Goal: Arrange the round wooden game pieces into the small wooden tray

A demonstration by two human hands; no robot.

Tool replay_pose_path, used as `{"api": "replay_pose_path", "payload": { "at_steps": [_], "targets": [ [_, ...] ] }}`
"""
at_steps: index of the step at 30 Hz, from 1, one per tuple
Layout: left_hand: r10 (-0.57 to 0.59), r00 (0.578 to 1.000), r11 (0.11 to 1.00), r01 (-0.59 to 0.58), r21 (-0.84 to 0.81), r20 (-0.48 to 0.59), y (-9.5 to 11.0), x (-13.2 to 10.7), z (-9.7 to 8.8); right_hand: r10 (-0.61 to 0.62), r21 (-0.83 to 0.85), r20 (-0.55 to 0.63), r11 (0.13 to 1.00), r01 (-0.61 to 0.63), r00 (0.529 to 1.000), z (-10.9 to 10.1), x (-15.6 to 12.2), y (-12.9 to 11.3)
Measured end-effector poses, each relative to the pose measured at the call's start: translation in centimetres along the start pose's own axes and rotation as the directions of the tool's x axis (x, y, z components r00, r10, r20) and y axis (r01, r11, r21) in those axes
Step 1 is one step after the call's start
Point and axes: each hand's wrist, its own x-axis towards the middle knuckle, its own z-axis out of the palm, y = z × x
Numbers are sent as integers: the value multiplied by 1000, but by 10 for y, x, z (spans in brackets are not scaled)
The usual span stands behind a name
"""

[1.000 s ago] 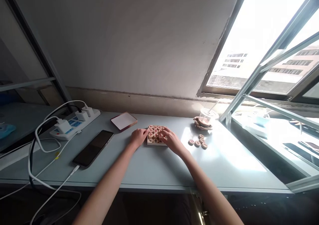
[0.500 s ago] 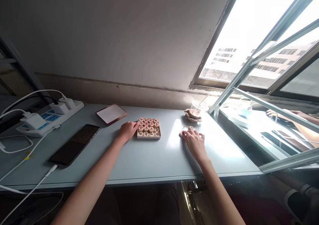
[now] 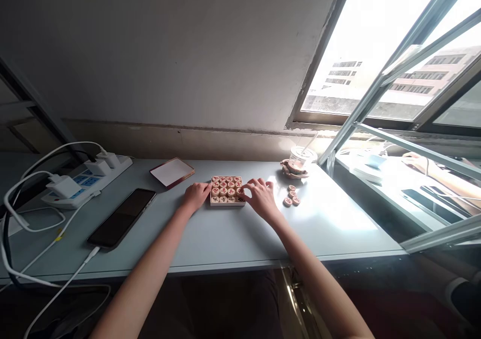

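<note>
The shallow box (image 3: 227,204) sits near the middle of the tabletop (image 3: 225,246), its round pieces (image 3: 223,192) packed in close rows. The hands are apart, flanking it. At nine o'clock the left hand (image 3: 196,197) has its fingertips against the rim; whether they grip or merely steady it, I cannot tell. At three o'clock the right hand (image 3: 261,199) curves thumb and finger over the rightmost pieces; whether one is pinched is unclear.

With so tight a fit, a piece pressed in off-line could catch on its neighbours and stand proud, and an uneven push from three o'clock could skid the box. Farther toward three, four loose pieces (image 3: 296,201) lie clustered; a careless sweep might scatter them, or nudge the lidded cup (image 3: 302,154) at two.

Bare surface runs from the box to the front edge at six, with a narrower strip toward the wall (image 3: 225,146) at twelve. The upturned lid (image 3: 172,172) at ten and the cabled phone (image 3: 122,219) past eight limit room leftward.
</note>
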Motion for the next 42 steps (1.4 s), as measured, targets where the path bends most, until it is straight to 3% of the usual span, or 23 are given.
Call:
{"api": "replay_pose_path", "payload": {
  "at_steps": [8, 13, 16, 19, 22, 25, 28, 34, 37, 42],
  "targets": [
    [-10, 1000, 1000, 10, 7, 16, -1, 0, 1, 59, -4, -19, 998, -59, 998, -2, -3, 0],
    [-1, 1000, 1000, 1, -10, 26, 0, -1, -1, 173, -153, -94, 971, -186, 980, -21, -34, 37],
    [9, 999, 1000, -9, -26, 34, 1, -1, -3, 234, -241, -45, 941, -238, 971, -25, -62, 63],
    [13, 999, 998, -10, -57, 51, 2, -3, -7, 228, -198, 13, 955, -221, 974, -20, -79, 80],
    [21, 996, 993, -11, -119, 83, 1, -4, -12, 192, -44, 5, 981, -191, 981, -13, -79, 83],
    [27, 992, 988, -7, -157, 127, -2, -5, -16, 140, 167, 50, 975, -147, 989, -11, -64, 64],
    [57, 987, 984, -30, -176, 149, -4, -5, -18, 22, 338, 83, 940, -49, 996, -11, -41, 22],
    [79, 978, 954, -18, -298, 191, -3, -5, -24, -151, 383, 74, 917, 111, 986, 4, 10, -60],
    [89, 967, 925, 8, -379, 238, -5, -5, -28, -204, 377, 54, 911, 169, 977, 13, 22, -72],
    [94, 963, 904, 24, -427, 253, -9, -4, -28, -211, 406, 72, 899, 164, 975, 18, 20, -69]
  ]
}}
